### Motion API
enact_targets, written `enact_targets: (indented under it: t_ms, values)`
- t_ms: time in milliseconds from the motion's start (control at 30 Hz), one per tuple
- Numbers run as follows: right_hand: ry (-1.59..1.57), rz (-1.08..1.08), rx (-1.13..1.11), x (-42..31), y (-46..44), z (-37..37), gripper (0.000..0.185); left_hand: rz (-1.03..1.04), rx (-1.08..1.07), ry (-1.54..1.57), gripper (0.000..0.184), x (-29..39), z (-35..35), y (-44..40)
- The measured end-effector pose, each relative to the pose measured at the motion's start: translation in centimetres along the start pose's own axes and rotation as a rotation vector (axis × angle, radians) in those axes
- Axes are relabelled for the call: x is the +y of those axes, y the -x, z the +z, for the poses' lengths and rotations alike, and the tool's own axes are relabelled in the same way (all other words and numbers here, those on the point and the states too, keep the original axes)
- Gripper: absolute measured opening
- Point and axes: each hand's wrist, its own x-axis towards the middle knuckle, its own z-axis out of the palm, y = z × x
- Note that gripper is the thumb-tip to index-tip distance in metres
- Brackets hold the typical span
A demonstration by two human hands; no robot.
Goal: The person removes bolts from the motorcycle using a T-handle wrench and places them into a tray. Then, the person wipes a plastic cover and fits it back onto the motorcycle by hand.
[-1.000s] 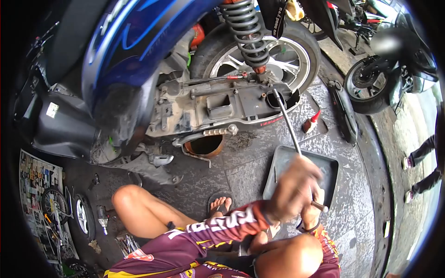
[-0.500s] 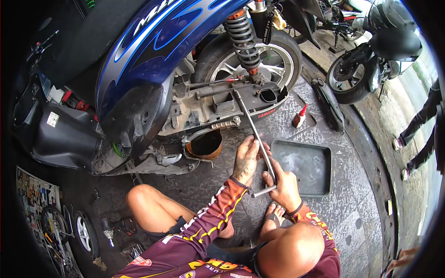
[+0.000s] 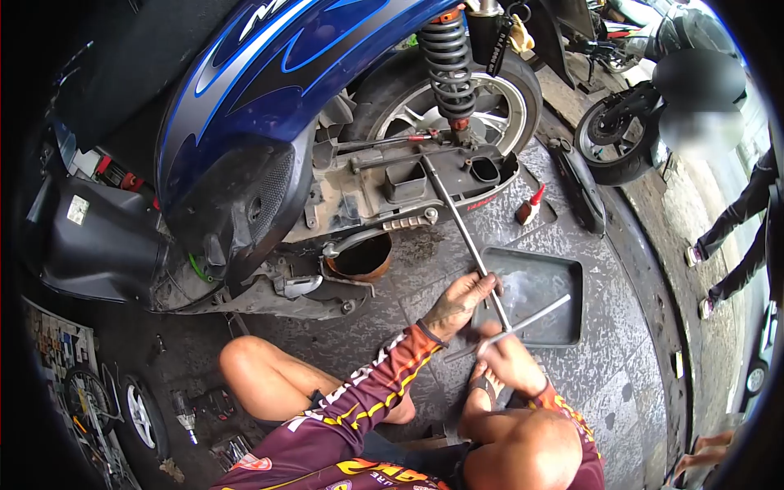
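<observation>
The floor (image 3: 625, 335) is dark grey tile, its surface scuffed with pale, flaking patches. A shallow grey tray (image 3: 562, 282) lies on it, and farther off sits a small bottle (image 3: 529, 211) with a red nozzle. Just beyond that lies a long black part (image 3: 578, 188). A brown-rimmed bowl (image 3: 374, 272) stands nearer the middle (its inside is too dark to make out). Toward the left edge are a loose wheel (image 3: 143, 412) with pale spokes, a power tool (image 3: 184, 415) and a crumpled scrap (image 3: 171, 469).

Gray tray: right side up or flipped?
Right side up: the gray tray shows a raised rim around its recessed floor.
</observation>
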Motion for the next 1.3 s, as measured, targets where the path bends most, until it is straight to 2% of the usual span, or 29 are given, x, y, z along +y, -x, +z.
enact_targets:
  t_ms: [67,100,167,267,300,333,400,467,500,533,600,633,667,733,800,833,867,900,967,1000,1033,1067,1133,1200,1233,1267,1300]
  values:
    - [0.107,-0.109,-0.39,-5.0,1.1,-1.8,0.034,-0.11,0.039,0.135,0.031,1.4,1.0,0.2]
    - [0.142,-0.247,-0.228,-5.5,2.0,-2.3,0.031,-0.181,0.029,0.158,0.029,1.8,0.9,0.1]
    - [0.043,-0.192,-0.152,-3.4,3.0,-4.2,0.03,-0.261,0.007,0.172,0.028,2.6,1.1,0.4]
    - [0.38,0.134,0.171,1.3,4.3,-4.5,0.043,-0.218,0.036,0.16,0.025,3.6,1.7,-0.6]
    - [0.376,0.048,-0.144,-0.9,4.2,-4.1,0.043,-0.21,0.025,0.152,0.025,3.7,1.6,-1.0]
    - [0.249,-0.023,-0.304,-6.4,3.3,-5.4,0.041,-0.218,0.02,0.147,0.024,3.5,1.5,-0.9]
    - [0.219,-0.402,-0.049,-7.0,3.2,-8.0,0.032,-0.198,0.074,0.195,0.025,3.5,1.9,-1.0]
    - [-0.198,0.025,0.605,-9.1,4.0,-9.7,0.024,-0.177,0.076,0.204,0.026,4.5,2.1,-1.0]
    - [-0.12,0.112,0.69,-9.6,2.7,-10.3,0.019,-0.169,0.073,0.224,0.026,4.6,2.3,-0.8]
    - [0.432,-0.02,0.342,-9.1,2.7,-11.7,0.03,-0.178,0.071,0.225,0.026,4.7,2.3,-0.9]
    - [0.838,-0.004,-0.087,-9.6,3.1,-10.0,0.043,-0.162,0.071,0.234,0.026,5.4,2.1,-1.4]
    - [0.899,0.071,-0.266,-10.7,3.0,-9.0,0.052,-0.152,0.056,0.248,0.026,5.5,2.0,-1.3]
    - [0.849,0.138,-0.373,-10.6,3.1,-8.8,0.053,-0.145,0.043,0.267,0.026,5.4,2.1,-1.1]
    - [0.67,0.192,-0.249,-9.3,3.3,-8.1,0.049,-0.124,0.041,0.307,0.027,5.2,2.0,-1.4]
    - [0.588,0.006,-0.188,-9.6,3.1,-6.5,0.042,-0.157,0.047,0.277,0.027,5.1,2.1,-1.4]
    - [0.541,-0.02,-0.159,-11.0,2.7,-5.1,0.04,-0.152,0.03,0.305,0.027,5.2,2.0,-1.4]
    - [0.605,-0.122,-0.097,-10.9,2.9,-5.0,0.045,-0.153,0.024,0.308,0.027,5.4,1.8,-1.6]
    - [0.455,-0.157,0.164,-9.0,3.6,-4.9,0.042,-0.125,0.03,0.303,0.027,6.0,1.7,-1.5]
    - [0.246,0.001,0.557,-5.9,4.0,-3.7,0.032,-0.128,0.07,0.272,0.028,7.1,1.8,-1.2]
    - [0.18,0.184,0.699,-5.2,3.4,-2.4,0.024,-0.157,0.074,0.283,0.027,6.9,1.6,-1.4]
    - [0.605,0.119,0.445,-2.9,3.3,-1.6,0.04,-0.14,0.077,0.301,0.027,6.6,1.5,-1.6]
    - [0.291,0.226,0.397,-3.8,2.3,1.0,0.049,-0.136,0.073,0.31,0.027,6.2,1.4,-1.7]
    - [0.096,0.156,0.402,-6.5,1.6,4.5,0.038,-0.131,0.045,0.308,0.026,5.8,1.0,-2.3]
    - [-0.37,0.357,0.468,-8.5,1.2,4.7,0.048,-0.108,0.016,0.296,0.026,4.9,1.1,-1.8]
    - [-0.336,0.33,0.702,-8.2,0.6,5.5,0.063,-0.18,-0.059,0.304,0.027,4.1,1.2,-1.3]
    - [-0.573,0.206,0.646,-7.6,0.3,4.8,0.062,-0.238,-0.199,0.258,0.028,3.2,1.4,-0.8]
    - [-0.547,0.172,0.679,-8.2,0.5,4.4,0.061,-0.284,-0.205,0.237,0.027,2.9,2.1,-0.3]
